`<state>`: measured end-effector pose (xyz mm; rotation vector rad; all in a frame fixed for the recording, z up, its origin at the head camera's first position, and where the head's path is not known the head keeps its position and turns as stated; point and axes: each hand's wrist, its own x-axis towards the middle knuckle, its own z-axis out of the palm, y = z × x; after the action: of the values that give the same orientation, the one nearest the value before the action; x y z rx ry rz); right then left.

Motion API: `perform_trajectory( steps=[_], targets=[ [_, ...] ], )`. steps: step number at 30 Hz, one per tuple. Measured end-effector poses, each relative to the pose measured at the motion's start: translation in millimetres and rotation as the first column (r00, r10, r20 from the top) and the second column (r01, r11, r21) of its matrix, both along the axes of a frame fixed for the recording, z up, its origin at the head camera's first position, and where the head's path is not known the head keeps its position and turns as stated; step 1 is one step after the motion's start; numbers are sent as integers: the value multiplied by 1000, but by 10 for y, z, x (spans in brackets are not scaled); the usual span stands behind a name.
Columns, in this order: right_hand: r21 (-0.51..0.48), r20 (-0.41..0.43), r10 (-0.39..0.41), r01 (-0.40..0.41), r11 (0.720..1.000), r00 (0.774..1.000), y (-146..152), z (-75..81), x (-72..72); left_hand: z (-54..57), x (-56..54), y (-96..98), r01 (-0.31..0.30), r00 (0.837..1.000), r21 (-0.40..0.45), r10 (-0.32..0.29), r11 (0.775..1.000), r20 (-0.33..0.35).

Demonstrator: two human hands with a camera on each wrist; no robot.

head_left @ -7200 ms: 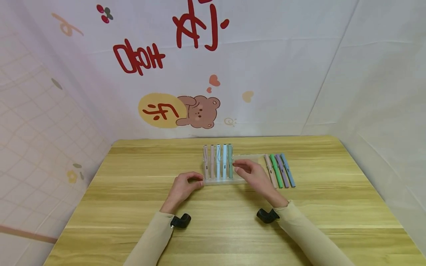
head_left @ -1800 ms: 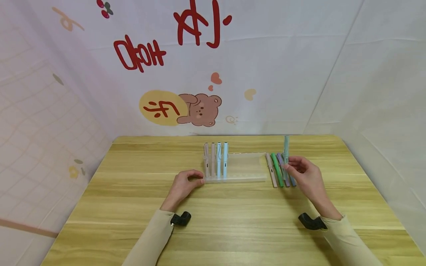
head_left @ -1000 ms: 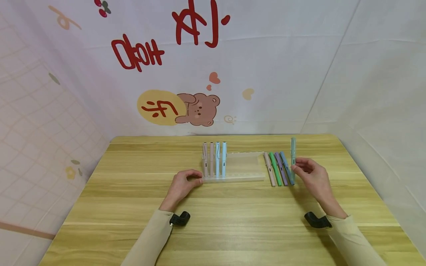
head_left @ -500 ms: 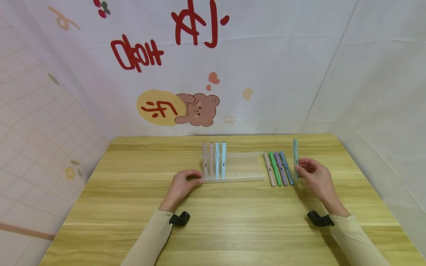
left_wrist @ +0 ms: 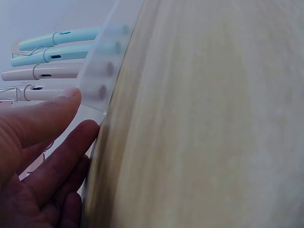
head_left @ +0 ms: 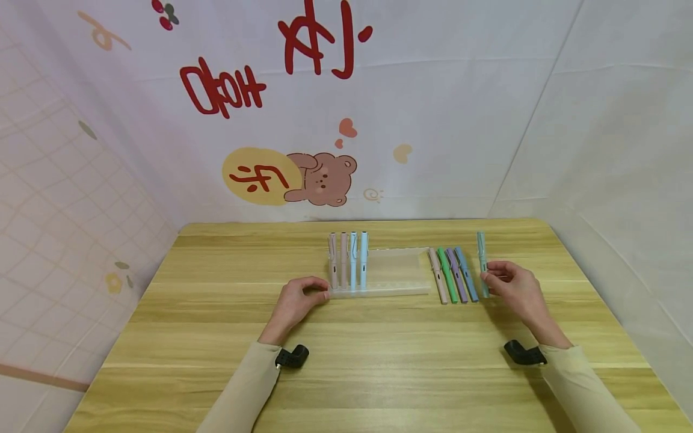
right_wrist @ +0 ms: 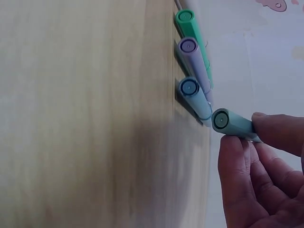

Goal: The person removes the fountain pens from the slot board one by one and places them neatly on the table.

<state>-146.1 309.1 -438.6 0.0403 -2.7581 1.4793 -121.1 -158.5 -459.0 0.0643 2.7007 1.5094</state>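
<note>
A clear plastic pen holder (head_left: 400,290) stands mid-table with two dusky pink pens (head_left: 343,258) and two light blue pens (head_left: 364,258) upright at its left part. My left hand (head_left: 299,304) pinches the holder's left end corner; in the left wrist view its thumb and index fingertip are at that corner. My right hand (head_left: 517,291) pinches a grey-green pen (head_left: 481,249) between thumb and fingers. This pen is tilted, top away from me, just right of the lying blue pen (head_left: 467,275). In the right wrist view the held grey-green pen (right_wrist: 232,123) appears raised off the table.
Left of the held pen, a beige pen (head_left: 438,276), a green pen (head_left: 448,275) and a purple pen (head_left: 457,275) lie side by side with the blue one. A printed white cloth wall (head_left: 444,120) rises behind the wooden table (head_left: 379,361).
The grey-green pen has left the holder and travelled right in my right hand, past the lying pens. Lately it has been lowered and tilted further. My left hand stays at the holder.
</note>
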Motion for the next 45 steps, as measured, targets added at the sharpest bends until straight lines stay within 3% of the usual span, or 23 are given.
perform_trajectory(
  steps=[22, 45],
  targets=[
    [205, 99, 67, -86, 975, 993, 64, -25, -96, -5, 5, -3, 6, 1000, -5, -6, 1000, 0],
    [235, 179, 93, -135, 963, 979, 27, -4, -183, -15, -10, -11, 6, 1000, -7, -6, 1000, 5]
  ],
)
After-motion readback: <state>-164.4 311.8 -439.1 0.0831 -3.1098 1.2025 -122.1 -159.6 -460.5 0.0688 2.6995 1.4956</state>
